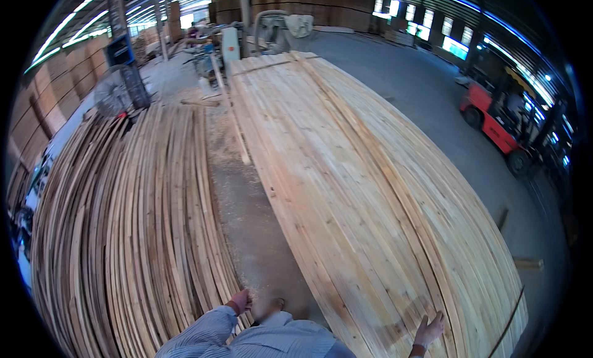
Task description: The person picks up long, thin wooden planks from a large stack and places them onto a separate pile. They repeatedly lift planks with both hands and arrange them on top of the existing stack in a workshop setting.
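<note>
My right hand (430, 330) is over the wide stack of pale planed boards (333, 191), its fingers apart and nothing in them. Just beside it runs a long loose board (370, 151), lying lengthwise on top of the stack. I cannot tell whether the fingertips touch that board. My left hand (242, 301) is low by my side, with its fingers curled in and nothing seen in them. It is nearest to the right edge of a pile of narrow, rougher wooden strips (154, 216).
A dusty floor gap (253, 216) separates the two piles, with a thin strip (228, 111) along it. A large fan (113, 91) stands beyond the left pile, machinery (278, 27) at the far end. A red forklift (494, 123) is at the right.
</note>
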Demonstrator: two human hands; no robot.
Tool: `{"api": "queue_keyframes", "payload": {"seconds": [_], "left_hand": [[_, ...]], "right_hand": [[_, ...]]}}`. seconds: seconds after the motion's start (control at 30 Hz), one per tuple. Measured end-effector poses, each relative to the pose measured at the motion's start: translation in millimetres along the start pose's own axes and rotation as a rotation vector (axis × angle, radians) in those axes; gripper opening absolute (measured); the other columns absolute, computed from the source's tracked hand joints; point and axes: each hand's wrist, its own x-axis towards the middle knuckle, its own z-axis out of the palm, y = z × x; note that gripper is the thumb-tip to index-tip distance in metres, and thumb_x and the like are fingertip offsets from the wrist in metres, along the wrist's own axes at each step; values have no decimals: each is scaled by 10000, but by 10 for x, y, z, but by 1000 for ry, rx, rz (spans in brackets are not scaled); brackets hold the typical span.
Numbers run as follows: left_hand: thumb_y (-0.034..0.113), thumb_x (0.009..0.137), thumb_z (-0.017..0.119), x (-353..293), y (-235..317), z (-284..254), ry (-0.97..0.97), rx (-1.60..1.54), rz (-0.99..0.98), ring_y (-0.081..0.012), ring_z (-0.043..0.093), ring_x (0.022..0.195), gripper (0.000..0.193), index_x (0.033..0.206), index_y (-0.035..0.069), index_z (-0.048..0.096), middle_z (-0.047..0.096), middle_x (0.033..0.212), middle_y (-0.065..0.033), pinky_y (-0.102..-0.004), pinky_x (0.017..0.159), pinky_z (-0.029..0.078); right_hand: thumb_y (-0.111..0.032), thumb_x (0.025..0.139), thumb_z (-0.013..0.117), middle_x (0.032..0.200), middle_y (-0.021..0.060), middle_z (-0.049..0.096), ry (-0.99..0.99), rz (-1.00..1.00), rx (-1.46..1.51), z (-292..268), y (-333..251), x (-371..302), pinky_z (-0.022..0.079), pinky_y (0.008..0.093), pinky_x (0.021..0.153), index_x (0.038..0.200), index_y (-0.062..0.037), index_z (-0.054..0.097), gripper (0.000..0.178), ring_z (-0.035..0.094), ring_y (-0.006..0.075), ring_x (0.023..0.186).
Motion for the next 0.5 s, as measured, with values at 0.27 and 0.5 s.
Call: {"api": "queue_keyframes", "payload": {"seconds": [0.27,0.5], "left_hand": [[308,1005,446,-635,-205,114,78,-67,-97,-162,331,462,340,692,179,413,370,581,8,-349,457,225],[224,964,481,-686,-480,324,22,-81,-134,-164,303,464,328,663,166,366,358,571,4,-354,460,221]], "right_hand": [[-529,825,748,1381,194,560,-272,136,-184,-135,511,547,399,472,1084,1315,-73,595,686,517,355,1286],[-585,826,721,1205,160,670,-268,163,-235,285,976,631,473,468,992,1200,-117,633,606,626,346,1154]]}}
